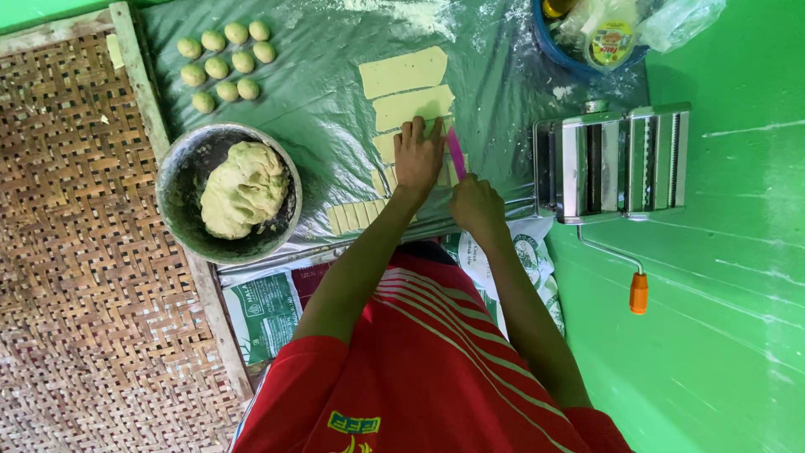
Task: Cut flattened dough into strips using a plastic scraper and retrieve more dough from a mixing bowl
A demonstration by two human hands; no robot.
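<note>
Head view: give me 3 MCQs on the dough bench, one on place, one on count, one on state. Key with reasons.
1. Where is the big dough lump?
A. in the metal bowl
B. on the woven mat
C. in the pasta roller

2. How many small dough balls lie in the group?
A. four
B. ten
C. sixteen

3. What is the left hand doing?
A. turning the crank
B. pressing flat on the dough sheet
C. lifting the bowl

Key: 1 A, the lump sits inside the metal bowl. 2 B, ten balls can be counted. 3 B, the palm lies on the dough sheet while the right hand holds a pink cutter.
</note>
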